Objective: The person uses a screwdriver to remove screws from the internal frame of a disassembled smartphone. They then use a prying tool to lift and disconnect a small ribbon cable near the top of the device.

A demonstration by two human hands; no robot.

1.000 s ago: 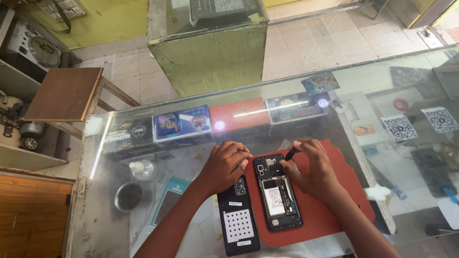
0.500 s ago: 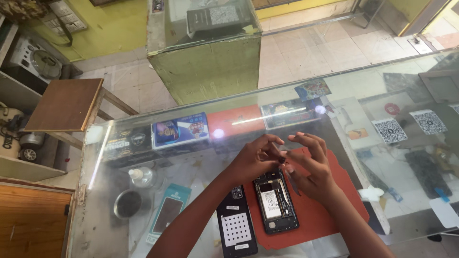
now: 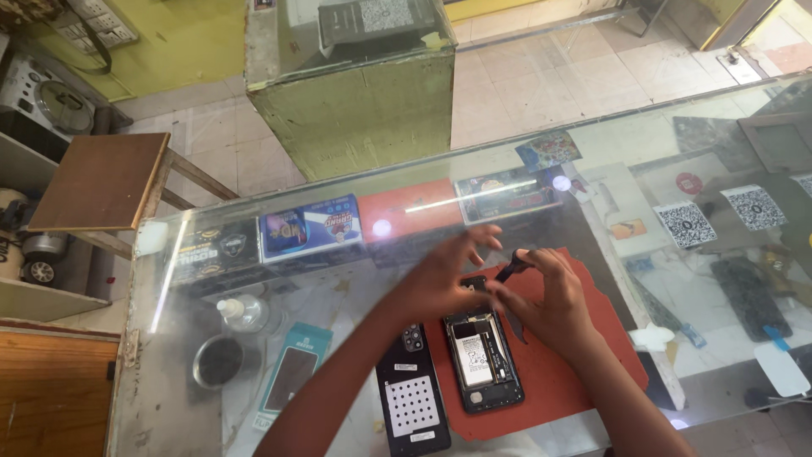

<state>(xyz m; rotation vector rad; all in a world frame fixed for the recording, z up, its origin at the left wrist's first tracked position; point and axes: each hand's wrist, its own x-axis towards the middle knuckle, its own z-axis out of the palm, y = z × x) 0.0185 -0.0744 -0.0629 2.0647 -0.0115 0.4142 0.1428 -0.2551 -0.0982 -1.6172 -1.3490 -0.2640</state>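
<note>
The opened phone (image 3: 483, 360) lies face down on my red work mat (image 3: 584, 372), back cover off, its battery and boards showing, about the middle of the glass counter (image 3: 338, 288) towards the near edge. My right hand (image 3: 550, 300) hovers over the phone's top end, fingers closed round a slim dark tool (image 3: 510, 269) that looks like tweezers or a small driver; the tip is hidden behind my fingers, so I cannot tell exactly what it touches. My left hand (image 3: 444, 275) is spread, fingers fanned out and blurred, just above the same top end and not gripping anything.

Doing this well, I judge, means settling the left hand flat on the phone's frame to steady it, then bringing the tool tip down straight and lightly, since the parts near the camera end look small and close together. A slip could gouge the board.

Just left of the phone, touching the mat's edge, lies the removed back cover (image 3: 413, 389), inner side up, with a white dotted panel. Farther left sit a teal phone-case packet (image 3: 292, 372), a small round dark tin (image 3: 218, 360) and a clear bottle (image 3: 243, 311). Under the glass along the far edge are coloured boxes (image 3: 309, 227).
</note>
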